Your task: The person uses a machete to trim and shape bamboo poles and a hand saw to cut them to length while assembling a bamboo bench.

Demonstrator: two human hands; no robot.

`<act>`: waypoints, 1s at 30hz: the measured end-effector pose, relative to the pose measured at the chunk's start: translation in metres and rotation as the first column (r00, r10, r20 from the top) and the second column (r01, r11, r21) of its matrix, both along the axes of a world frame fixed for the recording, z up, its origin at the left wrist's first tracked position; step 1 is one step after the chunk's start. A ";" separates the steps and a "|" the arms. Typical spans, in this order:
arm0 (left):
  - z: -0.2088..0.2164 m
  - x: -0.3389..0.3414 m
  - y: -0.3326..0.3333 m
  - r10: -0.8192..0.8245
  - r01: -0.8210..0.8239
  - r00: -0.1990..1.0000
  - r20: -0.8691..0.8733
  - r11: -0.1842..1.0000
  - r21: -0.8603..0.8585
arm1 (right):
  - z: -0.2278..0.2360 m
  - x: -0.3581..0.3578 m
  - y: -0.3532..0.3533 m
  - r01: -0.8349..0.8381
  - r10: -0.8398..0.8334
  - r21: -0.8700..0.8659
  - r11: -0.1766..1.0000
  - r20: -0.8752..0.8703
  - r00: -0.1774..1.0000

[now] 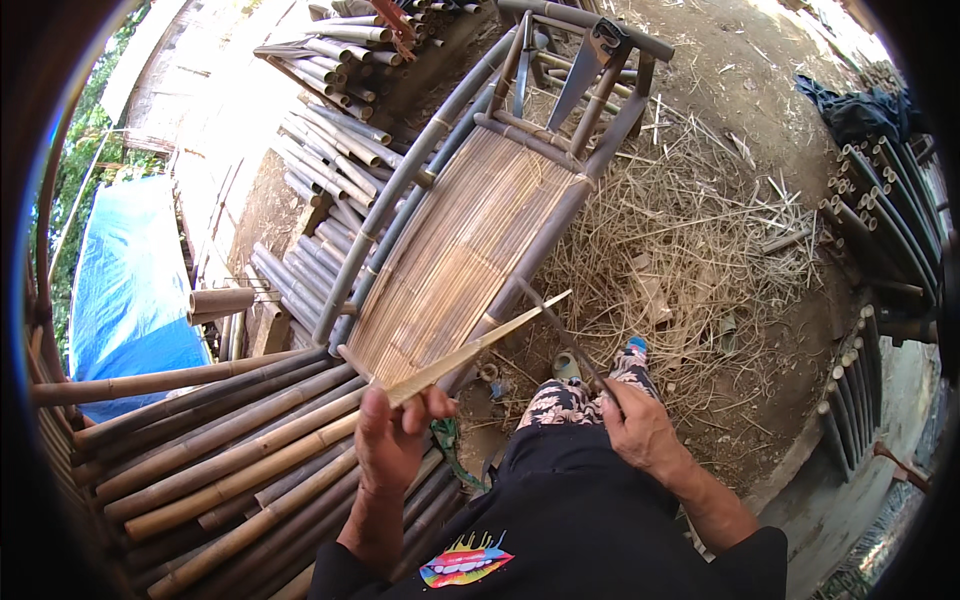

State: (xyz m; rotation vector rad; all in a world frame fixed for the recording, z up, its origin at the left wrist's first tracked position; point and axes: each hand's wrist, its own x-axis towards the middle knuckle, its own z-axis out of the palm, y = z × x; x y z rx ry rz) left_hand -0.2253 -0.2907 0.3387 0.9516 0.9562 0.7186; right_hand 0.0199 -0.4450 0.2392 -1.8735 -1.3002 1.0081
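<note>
In my left hand (pixel 392 438) is a pale split bamboo strip (pixel 470 350), gripped near its wide end between thumb and fingers. It slants up to the right and narrows to a point. My right hand (pixel 645 428) is closed round the lower end of a long, thin dark-bladed knife (pixel 568 338), whose handle is mostly hidden in my fist. The blade crosses the strip near its pointed tip; whether they touch I cannot tell. Beyond both hands stands a bamboo bench (pixel 465 235) with a slatted seat and dark pole frame.
A handsaw (pixel 588 72) hangs at the bench's far end. Bamboo poles (pixel 250 455) lie stacked at the left, beside a blue tarp (pixel 135 285). Bamboo shavings (pixel 690 235) litter the ground right of the bench. More cut poles (pixel 885 225) stand at the far right.
</note>
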 end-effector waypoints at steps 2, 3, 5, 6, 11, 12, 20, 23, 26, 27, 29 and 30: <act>0.002 0.004 -0.019 -0.083 0.086 0.992 -0.097 0.996 0.019 | 0.014 -0.021 0.009 -0.044 0.043 0.053 0.998 0.034 0.999; 0.002 0.010 -0.029 -0.123 0.127 0.983 -0.138 0.992 0.023 | 0.016 -0.027 0.013 -0.066 0.058 0.123 0.990 0.066 0.996; 0.006 0.023 -0.046 -0.122 0.130 0.987 -0.102 0.988 0.084 | 0.044 -0.033 0.022 -0.170 0.167 0.141 0.975 0.031 0.985; 0.003 0.026 -0.054 -0.149 0.160 0.983 -0.108 0.982 0.096 | 0.054 -0.035 0.021 -0.210 0.210 0.144 0.967 0.020 0.978; -0.001 0.048 -0.076 -0.112 0.132 0.985 -0.132 0.979 0.156 | 0.010 -0.023 0.023 -0.185 0.178 0.142 0.972 0.061 0.982; -0.003 0.051 -0.077 -0.095 0.117 0.987 -0.132 0.978 0.174 | 0.003 -0.018 0.027 -0.149 0.144 0.129 0.980 0.050 0.988; 0.005 0.078 -0.086 -0.080 0.108 0.980 -0.184 0.983 0.146 | -0.001 -0.011 0.018 -0.114 0.105 0.101 0.988 0.090 0.990; 0.004 0.075 -0.090 -0.048 0.075 0.976 -0.211 0.990 0.120 | 0.020 -0.016 0.014 -0.112 0.109 0.093 0.989 0.042 0.993; 0.001 0.070 -0.095 0.011 0.005 0.968 -0.252 0.998 0.065 | 0.054 -0.017 0.015 -0.199 0.187 0.370 0.907 0.067 0.980; -0.004 0.077 -0.088 -0.039 0.061 0.984 -0.172 0.990 0.126 | 0.026 -0.018 0.015 -0.193 0.143 0.328 0.925 0.169 0.975; -0.001 0.083 -0.083 -0.085 0.129 0.959 -0.271 0.981 0.146 | -0.013 -0.015 0.017 -0.207 0.204 0.012 0.978 0.143 0.969; 0.000 0.084 -0.080 -0.111 0.166 0.942 -0.317 0.974 0.152 | -0.012 -0.018 0.018 -0.229 0.237 -0.090 0.969 0.090 0.967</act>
